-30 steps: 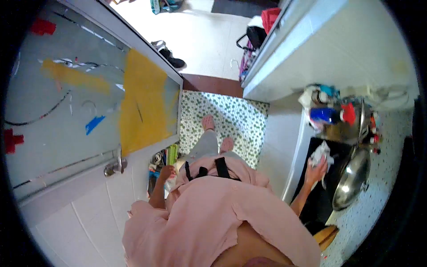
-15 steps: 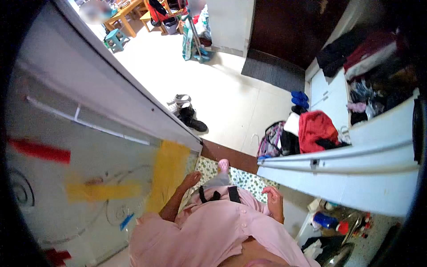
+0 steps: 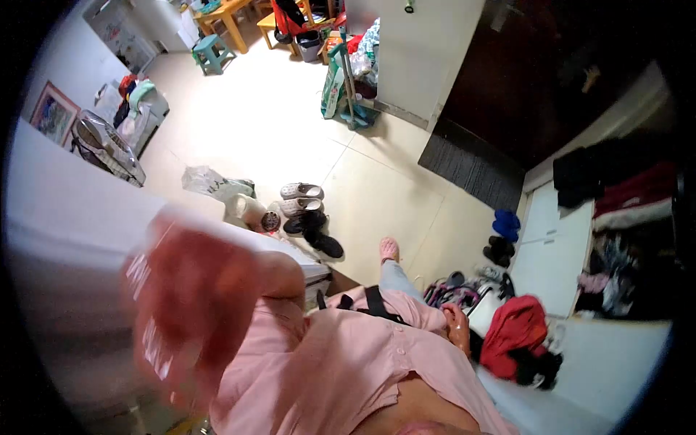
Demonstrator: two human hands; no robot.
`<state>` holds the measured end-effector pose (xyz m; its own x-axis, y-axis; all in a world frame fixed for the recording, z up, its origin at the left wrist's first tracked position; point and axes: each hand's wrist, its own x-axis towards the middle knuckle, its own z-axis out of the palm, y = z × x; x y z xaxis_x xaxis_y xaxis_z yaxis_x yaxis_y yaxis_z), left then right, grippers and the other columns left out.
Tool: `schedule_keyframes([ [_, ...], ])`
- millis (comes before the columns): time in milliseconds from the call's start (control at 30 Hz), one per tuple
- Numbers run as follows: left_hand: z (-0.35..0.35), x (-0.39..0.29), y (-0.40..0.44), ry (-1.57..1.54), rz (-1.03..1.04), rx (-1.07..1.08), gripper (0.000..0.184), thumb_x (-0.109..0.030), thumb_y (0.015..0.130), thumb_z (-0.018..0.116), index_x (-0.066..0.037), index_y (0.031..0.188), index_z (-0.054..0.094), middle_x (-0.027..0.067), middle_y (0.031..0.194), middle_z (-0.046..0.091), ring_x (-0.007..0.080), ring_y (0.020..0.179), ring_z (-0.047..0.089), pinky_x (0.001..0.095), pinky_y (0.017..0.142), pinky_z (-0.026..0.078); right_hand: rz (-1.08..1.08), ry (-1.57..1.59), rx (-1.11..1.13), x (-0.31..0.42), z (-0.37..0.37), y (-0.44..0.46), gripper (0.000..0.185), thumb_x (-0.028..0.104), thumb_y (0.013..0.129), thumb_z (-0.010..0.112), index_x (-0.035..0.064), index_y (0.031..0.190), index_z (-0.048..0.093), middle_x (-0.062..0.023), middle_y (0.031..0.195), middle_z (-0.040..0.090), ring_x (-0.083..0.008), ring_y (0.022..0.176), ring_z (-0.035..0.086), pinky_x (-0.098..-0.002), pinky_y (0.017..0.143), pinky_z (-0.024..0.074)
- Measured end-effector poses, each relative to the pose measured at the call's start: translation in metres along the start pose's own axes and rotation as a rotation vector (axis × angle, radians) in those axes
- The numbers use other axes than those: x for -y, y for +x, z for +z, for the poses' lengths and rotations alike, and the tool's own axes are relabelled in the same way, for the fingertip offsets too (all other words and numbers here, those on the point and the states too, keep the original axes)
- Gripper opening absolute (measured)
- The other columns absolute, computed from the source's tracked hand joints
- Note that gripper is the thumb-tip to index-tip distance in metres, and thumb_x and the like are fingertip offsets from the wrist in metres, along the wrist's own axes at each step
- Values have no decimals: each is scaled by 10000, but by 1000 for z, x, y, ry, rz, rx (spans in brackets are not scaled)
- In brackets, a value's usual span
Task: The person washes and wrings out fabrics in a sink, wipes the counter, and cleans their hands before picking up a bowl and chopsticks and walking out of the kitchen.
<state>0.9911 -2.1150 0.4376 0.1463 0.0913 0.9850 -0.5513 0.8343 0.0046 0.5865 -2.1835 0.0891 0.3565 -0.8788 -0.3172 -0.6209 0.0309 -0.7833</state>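
One pink perforated clog (image 3: 389,249) already stands on cream floor tiles (image 3: 377,199), but I cannot tell either grip: blurred left hand (image 3: 201,297) at eight o'clock, curled right hand (image 3: 457,328) beside a crumpled red fabric bundle (image 3: 513,330), unlifted at four.

pink shirt (image 3: 326,355), teal stool (image 3: 210,48)

Left hand (image 3: 199,304) close to lens, smeared by blur; finger outlines lost, anything in grip impossible to tell. Right hand (image 3: 457,328) at hip, small in view, finger detail unclear. Pink shirt (image 3: 326,362) cut off by bottom edge, hiding one leg. Wooden table (image 3: 233,25) and dark door (image 3: 522,80) cropped along top. Print on green bag (image 3: 333,87) too small to read. Shelf contents (image 3: 616,279), far right, sunk in shadow.
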Motion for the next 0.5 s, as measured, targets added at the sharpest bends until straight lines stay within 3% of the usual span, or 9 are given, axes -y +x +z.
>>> schedule_keyframes([
  [33,8,9,15,-93,147,-39,169,-423,842,572,-312,947,645,-117,969,623,73,969,512,322,882,344,-20,-43,22,5,-10,31,267,201,862,526,8,1035,592,-146,890,639,-223,778,601,-329,715,462],
  [100,45,50,43,-387,284,-121,146,-423,854,560,-313,908,640,-127,921,623,72,936,501,320,838,347,-112,-206,64,12,-28,108,242,172,864,501,9,1020,590,-167,891,638,-289,815,620,-363,724,470],
  [167,68,115,64,-694,510,101,434,-144,745,623,-255,1163,584,0,1011,567,65,1086,452,283,872,309,-238,-294,23,65,-45,196,210,158,860,507,22,994,595,-168,885,631,-334,802,611,-365,716,475],
  [267,44,165,58,-547,397,89,417,-65,736,597,-269,1099,614,-25,945,556,54,999,460,265,826,305,-415,-387,115,177,-55,323,197,144,881,493,12,990,590,-179,957,621,-338,889,598,-389,779,464],
  [300,34,179,57,-477,433,18,160,-221,808,568,-280,953,602,-82,873,583,69,902,485,295,790,333,-533,-367,147,222,-53,360,178,112,880,490,14,989,590,-170,953,623,-325,878,602,-379,774,466],
  [333,25,194,55,-405,464,-55,123,-377,880,540,-292,806,590,-138,801,609,84,804,511,326,754,361,-637,-284,166,265,-42,394,166,93,883,492,11,988,593,-151,937,631,-289,859,612,-353,763,473],
  [367,18,213,46,-291,430,-46,158,-207,817,559,-285,948,602,-87,871,578,72,888,480,297,795,334,-652,-170,213,311,-27,420,169,88,886,503,3,999,595,-131,931,635,-244,851,617,-319,751,476],
  [467,-18,255,33,-67,400,-100,428,-25,760,559,-287,1094,613,-37,970,536,67,988,425,265,852,303,-792,-98,374,429,34,482,172,75,886,522,-3,1018,600,-120,946,631,-206,868,618,-280,754,476],
  [500,-43,258,33,156,212,-21,436,-25,763,558,-296,1100,613,-33,993,530,72,1002,415,265,865,302,-825,-66,453,461,60,498,171,70,887,525,-2,1023,599,-115,960,628,-201,872,615,-279,759,476],
])
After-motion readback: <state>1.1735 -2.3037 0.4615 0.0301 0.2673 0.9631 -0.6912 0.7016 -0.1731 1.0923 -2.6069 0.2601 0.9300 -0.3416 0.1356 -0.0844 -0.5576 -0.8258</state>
